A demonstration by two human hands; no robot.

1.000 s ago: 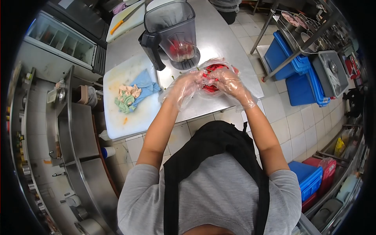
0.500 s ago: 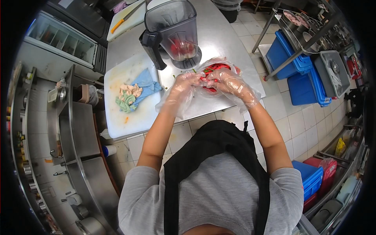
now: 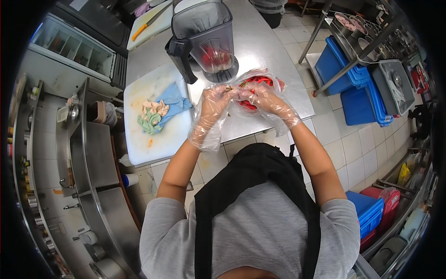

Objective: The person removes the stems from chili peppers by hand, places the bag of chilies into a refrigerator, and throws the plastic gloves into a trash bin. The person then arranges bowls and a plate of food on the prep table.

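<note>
Both hands wear loose clear plastic gloves and meet over the steel table's front part. My left hand (image 3: 216, 98) has its fingers pinched together, with a small green bit at the fingertips that may be a stem. My right hand (image 3: 264, 96) is closed too, its fingertips close to the left ones; what it holds is hidden. Just beyond and beneath my right hand lies an open clear plastic bag (image 3: 281, 85) of red chilies (image 3: 265, 80). Behind my hands stands a blender jug (image 3: 220, 35) with red pieces at its bottom, its black handle towards the left.
A white cutting board (image 3: 134, 125) at the left bears crumpled blue, green and beige cloths (image 3: 173, 103). Further back, a knife with an orange handle (image 3: 139, 32) lies on another board. Blue bins (image 3: 341, 65) and a steel rack stand to the right. Steel sinks (image 3: 109, 160) are at the left.
My left hand has turned more upright and its fingers have drawn up to the left of the bag. My right hand has shifted slightly left. The jug, boards and bag stay in place.
</note>
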